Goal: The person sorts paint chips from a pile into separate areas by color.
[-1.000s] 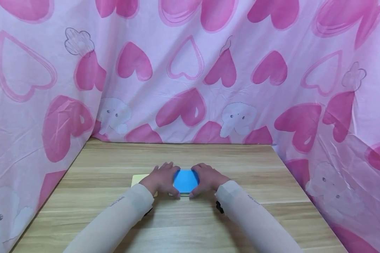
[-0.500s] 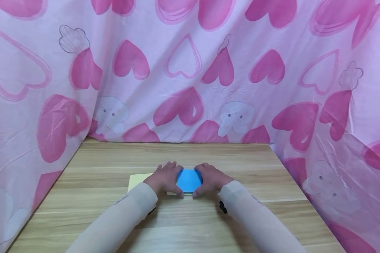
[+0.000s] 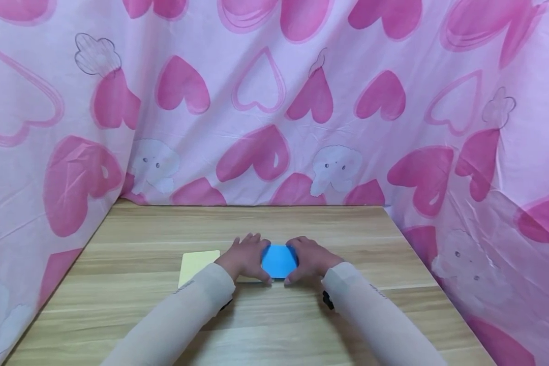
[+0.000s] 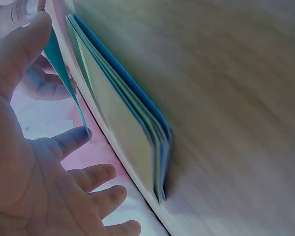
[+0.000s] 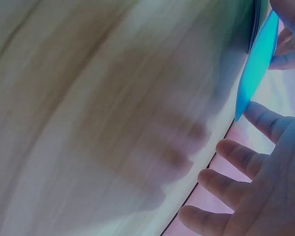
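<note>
Reaching forward, the left hand (image 3: 245,258) and right hand (image 3: 313,259) pinch opposite edges of the blue card (image 3: 279,262), seemingly raised above the table (image 3: 274,325), though wrist views blur. They have shifted right, baring more yellow card (image 3: 199,264).

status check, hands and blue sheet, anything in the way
Left hand and right hand gripping blue sheet from opposite sides. Sheet raised off the table. Nearest possible obstacle: stack of sheets by left hand.
</note>
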Demonstrator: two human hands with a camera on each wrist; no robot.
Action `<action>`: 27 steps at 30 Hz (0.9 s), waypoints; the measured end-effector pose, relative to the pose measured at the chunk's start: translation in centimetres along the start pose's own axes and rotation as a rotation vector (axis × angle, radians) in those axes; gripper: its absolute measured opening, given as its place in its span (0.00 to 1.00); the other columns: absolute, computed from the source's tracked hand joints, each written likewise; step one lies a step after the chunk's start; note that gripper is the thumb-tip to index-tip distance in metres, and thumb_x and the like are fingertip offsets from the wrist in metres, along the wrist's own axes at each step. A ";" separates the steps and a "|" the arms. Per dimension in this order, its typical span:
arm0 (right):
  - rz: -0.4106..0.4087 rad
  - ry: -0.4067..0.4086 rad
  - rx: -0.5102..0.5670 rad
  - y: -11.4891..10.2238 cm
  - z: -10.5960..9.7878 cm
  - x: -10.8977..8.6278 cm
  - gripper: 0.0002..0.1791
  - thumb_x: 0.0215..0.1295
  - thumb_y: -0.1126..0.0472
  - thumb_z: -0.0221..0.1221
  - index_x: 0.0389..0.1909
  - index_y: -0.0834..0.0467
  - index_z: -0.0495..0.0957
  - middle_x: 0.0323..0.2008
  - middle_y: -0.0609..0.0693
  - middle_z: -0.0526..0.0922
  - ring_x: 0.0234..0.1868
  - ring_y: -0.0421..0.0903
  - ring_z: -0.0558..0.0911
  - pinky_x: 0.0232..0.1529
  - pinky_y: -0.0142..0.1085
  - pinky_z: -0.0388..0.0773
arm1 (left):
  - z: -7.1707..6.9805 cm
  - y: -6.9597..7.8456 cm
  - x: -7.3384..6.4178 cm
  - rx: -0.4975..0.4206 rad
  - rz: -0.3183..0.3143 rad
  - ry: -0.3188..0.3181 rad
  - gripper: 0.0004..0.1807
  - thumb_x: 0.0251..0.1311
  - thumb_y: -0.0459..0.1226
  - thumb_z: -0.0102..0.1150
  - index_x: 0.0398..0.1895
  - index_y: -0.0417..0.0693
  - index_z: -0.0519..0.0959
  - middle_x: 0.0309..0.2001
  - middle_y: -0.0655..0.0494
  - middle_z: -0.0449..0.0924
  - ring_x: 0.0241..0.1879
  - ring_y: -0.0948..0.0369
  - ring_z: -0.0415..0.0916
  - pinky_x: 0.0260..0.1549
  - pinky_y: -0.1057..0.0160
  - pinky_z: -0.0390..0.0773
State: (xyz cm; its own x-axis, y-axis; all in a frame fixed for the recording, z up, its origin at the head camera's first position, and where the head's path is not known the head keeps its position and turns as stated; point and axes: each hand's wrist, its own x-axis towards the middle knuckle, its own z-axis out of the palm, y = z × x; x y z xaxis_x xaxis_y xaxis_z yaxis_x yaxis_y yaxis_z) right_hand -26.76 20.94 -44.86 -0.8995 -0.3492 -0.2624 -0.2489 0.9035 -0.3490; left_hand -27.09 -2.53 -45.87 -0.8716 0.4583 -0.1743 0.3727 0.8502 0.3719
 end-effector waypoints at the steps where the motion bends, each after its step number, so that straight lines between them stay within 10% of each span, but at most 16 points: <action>1: 0.003 0.002 0.007 0.1 0.0 -0.1 0.60 0.44 0.35 0.82 0.77 0.50 0.67 0.72 0.51 0.71 0.66 0.53 0.73 0.66 0.55 0.78 | 0.0 0.2 0.1 0.001 0.004 -0.001 0.59 0.41 0.63 0.82 0.79 0.55 0.67 0.82 0.45 0.60 0.83 0.42 0.50 0.79 0.32 0.49; 27: 0.079 0.012 0.025 3.5 -0.3 -1.4 0.59 0.40 0.36 0.83 0.76 0.46 0.69 0.72 0.50 0.71 0.68 0.54 0.73 0.63 0.58 0.81 | 1.1 3.6 2.0 0.055 0.038 -0.019 0.60 0.41 0.65 0.80 0.79 0.54 0.67 0.81 0.44 0.60 0.83 0.42 0.50 0.79 0.31 0.46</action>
State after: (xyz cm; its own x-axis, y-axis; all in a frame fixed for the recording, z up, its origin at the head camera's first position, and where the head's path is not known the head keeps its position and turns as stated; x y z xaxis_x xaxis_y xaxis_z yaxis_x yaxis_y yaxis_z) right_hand -26.44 24.70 -45.47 -0.9202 -0.2744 -0.2791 -0.1684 0.9213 -0.3505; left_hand -27.18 1.71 -45.89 -0.8502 0.4952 -0.1787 0.4231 0.8447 0.3279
